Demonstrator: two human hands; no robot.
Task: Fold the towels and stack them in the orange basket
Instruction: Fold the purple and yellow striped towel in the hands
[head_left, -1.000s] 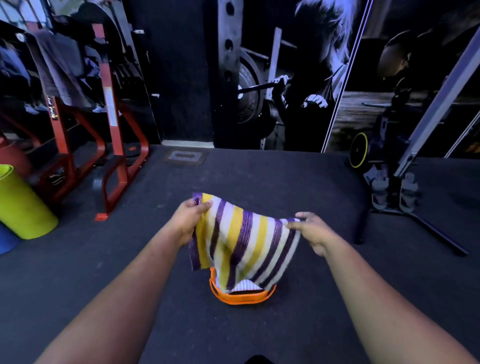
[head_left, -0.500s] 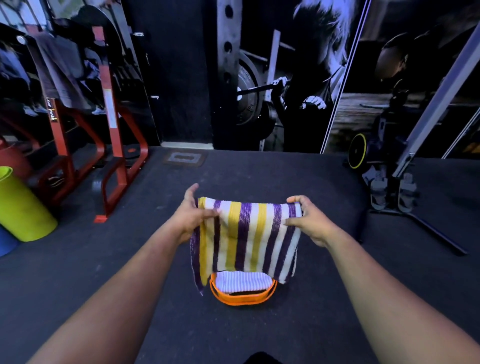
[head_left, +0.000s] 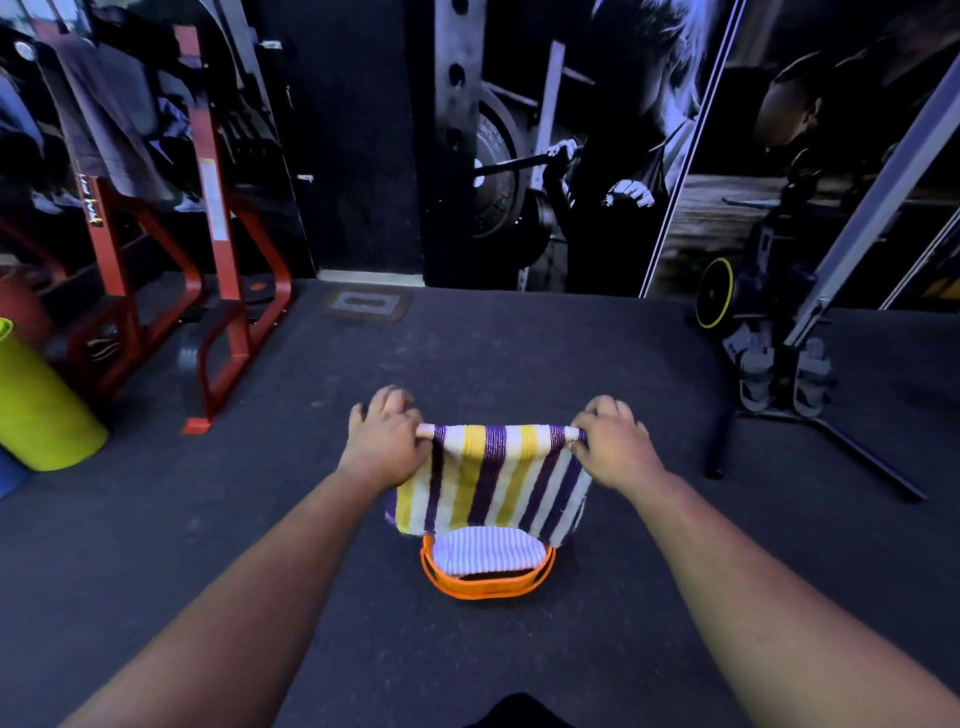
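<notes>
Nearest, the orange basket (head_left: 488, 586) sits on the floor (head_left: 260, 519), its far rim hidden behind the striped towel (head_left: 493, 486); a folded white towel (head_left: 485, 550) lies inside. The striped towel hangs above it, top edge running left to right, pinched by the left hand (head_left: 384, 447) and right hand (head_left: 613, 449). Far left stands a red rack (head_left: 218, 234).

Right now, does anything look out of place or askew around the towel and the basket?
Nothing stands out. The left hand and right hand hold the striped towel level by its top corners above the orange basket, where a finely striped towel lies flat.
</notes>
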